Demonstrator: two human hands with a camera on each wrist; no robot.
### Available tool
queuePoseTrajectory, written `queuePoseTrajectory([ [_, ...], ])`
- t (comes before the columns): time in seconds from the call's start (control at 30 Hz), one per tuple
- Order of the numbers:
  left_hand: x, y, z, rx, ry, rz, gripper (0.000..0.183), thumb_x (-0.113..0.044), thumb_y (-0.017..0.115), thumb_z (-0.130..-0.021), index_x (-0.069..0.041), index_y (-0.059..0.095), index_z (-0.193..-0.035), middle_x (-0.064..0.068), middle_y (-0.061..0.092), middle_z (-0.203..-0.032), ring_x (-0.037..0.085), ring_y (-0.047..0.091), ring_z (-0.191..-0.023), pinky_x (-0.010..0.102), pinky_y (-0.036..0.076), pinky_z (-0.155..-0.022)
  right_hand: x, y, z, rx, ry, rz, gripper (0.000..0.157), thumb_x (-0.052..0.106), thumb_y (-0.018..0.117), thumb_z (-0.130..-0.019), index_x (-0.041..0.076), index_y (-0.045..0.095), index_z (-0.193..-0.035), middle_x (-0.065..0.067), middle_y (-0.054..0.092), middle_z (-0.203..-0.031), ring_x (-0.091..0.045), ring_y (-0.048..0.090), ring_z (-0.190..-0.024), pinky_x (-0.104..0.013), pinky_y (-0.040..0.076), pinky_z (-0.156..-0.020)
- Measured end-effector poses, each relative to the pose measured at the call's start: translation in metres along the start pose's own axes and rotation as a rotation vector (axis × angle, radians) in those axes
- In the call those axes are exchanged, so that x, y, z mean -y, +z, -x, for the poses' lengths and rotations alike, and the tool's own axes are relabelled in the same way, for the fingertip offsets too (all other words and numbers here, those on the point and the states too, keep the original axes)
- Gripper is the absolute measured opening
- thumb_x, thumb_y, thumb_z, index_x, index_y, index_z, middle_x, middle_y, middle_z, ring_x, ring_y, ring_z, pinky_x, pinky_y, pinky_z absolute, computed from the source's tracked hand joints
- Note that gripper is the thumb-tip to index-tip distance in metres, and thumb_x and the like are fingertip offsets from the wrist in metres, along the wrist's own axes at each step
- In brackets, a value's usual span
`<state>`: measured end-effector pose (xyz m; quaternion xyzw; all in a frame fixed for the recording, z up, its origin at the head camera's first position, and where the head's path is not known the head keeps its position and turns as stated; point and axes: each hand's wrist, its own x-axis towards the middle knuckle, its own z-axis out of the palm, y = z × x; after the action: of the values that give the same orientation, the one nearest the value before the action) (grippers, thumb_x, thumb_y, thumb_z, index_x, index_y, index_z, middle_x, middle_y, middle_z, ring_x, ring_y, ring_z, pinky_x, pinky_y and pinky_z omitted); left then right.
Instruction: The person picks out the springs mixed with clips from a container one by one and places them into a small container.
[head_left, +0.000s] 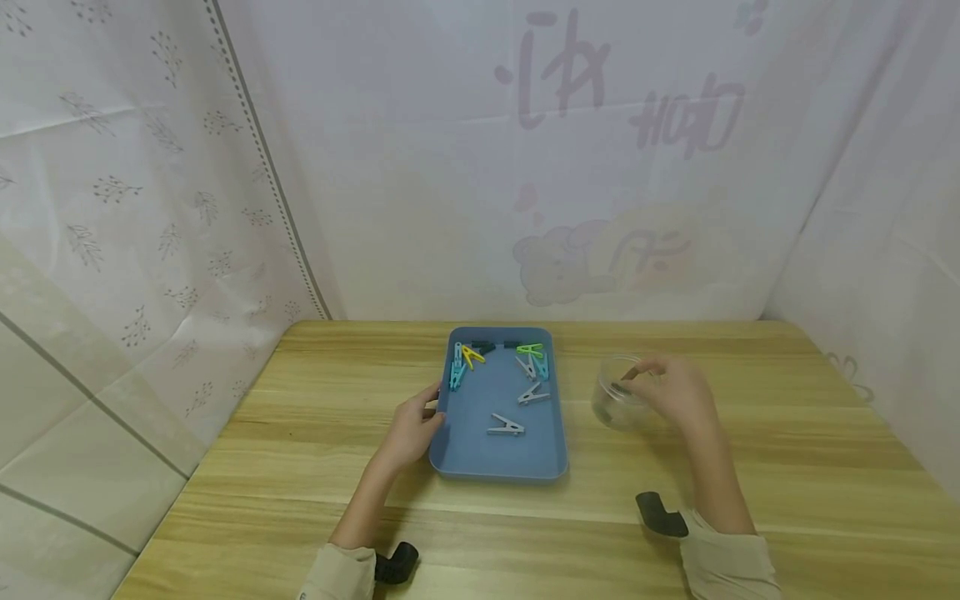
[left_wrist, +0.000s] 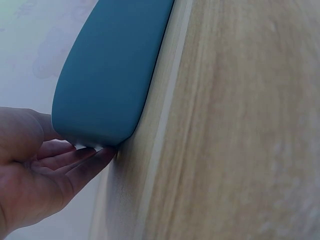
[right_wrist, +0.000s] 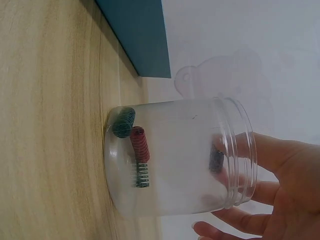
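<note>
My left hand (head_left: 410, 429) holds the left edge of a blue tray (head_left: 495, 458), its fingers against the outer side wall (left_wrist: 110, 75) in the left wrist view. Beyond the tray's right side stands a clear plastic jar (head_left: 613, 414). My right hand (head_left: 675, 396) reaches into the jar's mouth, and thumb and fingers pinch a dark coil spring (right_wrist: 216, 155) just inside the rim. At the jar's bottom lie a red spring (right_wrist: 140, 145), a dark green spring (right_wrist: 124, 122) and another green one (right_wrist: 142, 175).
Several clothespins lie in the tray: a yellow one (head_left: 471, 357), a lime green one (head_left: 529, 349), grey ones such as the clothespin (head_left: 507, 426) nearest me, plus teal and black ones. A wooden table (head_left: 300, 467) carries everything, with a printed curtain (head_left: 420, 167) behind.
</note>
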<state>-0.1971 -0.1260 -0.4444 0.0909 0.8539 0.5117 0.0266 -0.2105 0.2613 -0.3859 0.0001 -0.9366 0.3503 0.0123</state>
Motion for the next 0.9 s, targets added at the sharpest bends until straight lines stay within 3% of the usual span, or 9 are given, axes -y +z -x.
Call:
queuePoseTrajectory([
  [0.3, 0.000, 0.000, 0.000, 0.002, 0.001, 0.002, 0.054, 0.005, 0.055, -0.104, 0.013, 0.040, -0.155, 0.036, 0.051, -0.150, 0.053, 0.062, -0.127, 0.055, 0.060, -0.098, -0.001, 0.002, -0.002, 0.014, -0.011, 0.011, 0.034, 0.029, 0.073, -0.098, -0.001, 0.077, -0.113, -0.034, 0.049, -0.153, -0.064, 0.043, -0.137, -0.080, 0.039, -0.106],
  [0.57, -0.002, 0.000, 0.000, 0.000, -0.002, 0.001, 0.054, 0.005, 0.054, -0.104, 0.012, 0.040, -0.156, 0.036, 0.051, -0.151, 0.053, 0.062, -0.127, 0.054, 0.060, -0.098, -0.002, 0.000, -0.002, 0.024, 0.069, -0.018, 0.063, 0.044, 0.065, -0.100, -0.002, 0.062, -0.142, -0.037, 0.051, -0.149, -0.059, 0.049, -0.134, -0.071, 0.049, -0.101],
  [0.9, -0.001, -0.001, 0.000, 0.001, -0.004, 0.003, 0.054, 0.007, 0.055, -0.103, 0.014, 0.040, -0.155, 0.037, 0.051, -0.150, 0.053, 0.063, -0.126, 0.055, 0.061, -0.097, -0.004, -0.008, 0.000, -0.034, 0.009, 0.007, 0.058, 0.039, 0.069, -0.099, -0.005, 0.064, -0.137, -0.038, 0.057, -0.141, -0.060, 0.052, -0.128, -0.073, 0.049, -0.098],
])
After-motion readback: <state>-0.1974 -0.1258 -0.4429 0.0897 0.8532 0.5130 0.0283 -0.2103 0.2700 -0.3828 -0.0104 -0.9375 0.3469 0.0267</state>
